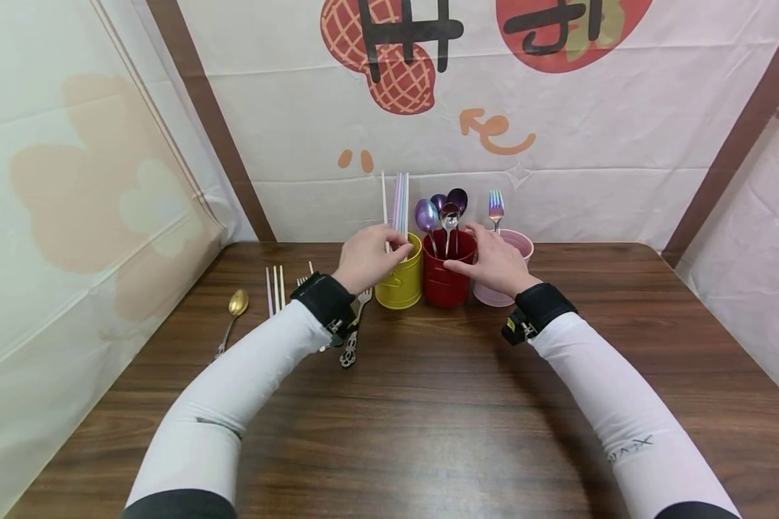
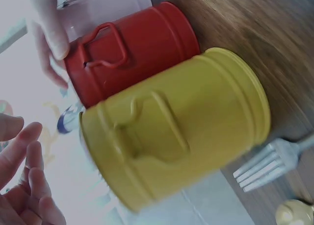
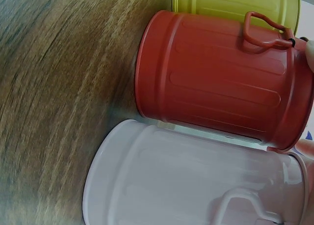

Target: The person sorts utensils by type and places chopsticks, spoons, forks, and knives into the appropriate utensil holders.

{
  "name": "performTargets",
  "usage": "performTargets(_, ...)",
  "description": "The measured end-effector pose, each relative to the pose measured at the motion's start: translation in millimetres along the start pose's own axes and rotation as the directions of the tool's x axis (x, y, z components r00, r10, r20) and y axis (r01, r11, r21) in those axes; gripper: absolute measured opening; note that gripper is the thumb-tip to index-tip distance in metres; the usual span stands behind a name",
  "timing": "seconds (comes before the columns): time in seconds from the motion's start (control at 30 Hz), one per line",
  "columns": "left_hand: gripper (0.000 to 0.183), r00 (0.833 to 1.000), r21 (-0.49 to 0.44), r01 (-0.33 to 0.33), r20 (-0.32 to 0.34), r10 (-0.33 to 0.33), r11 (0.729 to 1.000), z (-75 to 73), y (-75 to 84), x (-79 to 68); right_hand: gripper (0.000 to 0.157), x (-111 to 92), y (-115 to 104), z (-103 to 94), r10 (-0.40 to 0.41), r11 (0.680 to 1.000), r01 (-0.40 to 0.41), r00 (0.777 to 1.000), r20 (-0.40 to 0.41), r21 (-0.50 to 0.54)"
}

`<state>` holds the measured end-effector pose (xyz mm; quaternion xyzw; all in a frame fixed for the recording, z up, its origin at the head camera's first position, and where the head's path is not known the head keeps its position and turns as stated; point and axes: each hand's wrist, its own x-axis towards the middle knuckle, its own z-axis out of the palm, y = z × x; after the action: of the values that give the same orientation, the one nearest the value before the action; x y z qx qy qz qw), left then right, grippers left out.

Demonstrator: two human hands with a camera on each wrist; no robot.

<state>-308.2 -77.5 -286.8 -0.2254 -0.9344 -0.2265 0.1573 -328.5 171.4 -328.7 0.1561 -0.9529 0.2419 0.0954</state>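
My left hand [image 1: 371, 257] hovers over the rim of a small yellow metal bucket [image 1: 399, 287]. In the left wrist view its fingers [image 2: 37, 159] are loosely bent, with nothing between them. Pale chopsticks [image 1: 400, 198] stand up in that bucket behind the hand. My right hand [image 1: 496, 263] grips the rim of the red bucket [image 1: 446, 282], thumb at the front and fingers at its right side. Purple and silver spoons [image 1: 426, 215] lean inside the red one. Right beside it is a pink bucket [image 1: 493, 296], partly hidden by the hand, with a shiny rainbow fork [image 1: 496, 205] upright in it.
Left on the wooden table [image 1: 389, 418] lie a gold-bowled spoon [image 1: 237, 303], several loose chopsticks [image 1: 275, 288] and a silver fork [image 1: 349, 353], some of them partly behind the left arm. A printed white cloth [image 1: 285, 144] hangs right behind the buckets.
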Motion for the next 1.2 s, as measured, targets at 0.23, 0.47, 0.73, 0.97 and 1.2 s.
performTargets(0.23,0.024,0.997,-0.086,0.029,-0.075,-0.035,0.996,-25.2,-27.0,-21.0,0.094,-1.0,-1.1,-1.9,-0.001,1.0,0.001,1.0,0.006,0.004)
performTargets(0.47,0.026,0.995,-0.137,0.075,-0.048,-0.083,0.988,-36.6,-52.4,-37.6,0.093,-1.2,-0.4,-1.8,-0.003,1.0,0.003,1.0,0.005,-0.002)
performTargets(0.73,0.025,0.991,-0.131,0.122,0.075,-0.113,0.984,-33.1,-61.6,-51.7,0.095,0.2,0.2,-2.4,-0.007,0.999,0.006,1.0,0.021,0.043)
performTargets(0.97,0.023,0.968,-0.03,0.125,0.224,-0.115,0.992,-21.6,-65.1,-57.5,0.093,0.5,-0.1,-3.6,-0.011,0.997,0.008,0.999,0.03,0.076)
performTargets(1.2,0.023,0.916,0.183,0.108,0.364,-0.169,0.977,8.0,-70.2,-57.2,0.092,0.2,-0.2,-3.2,-0.019,0.997,0.016,0.999,0.041,0.075)
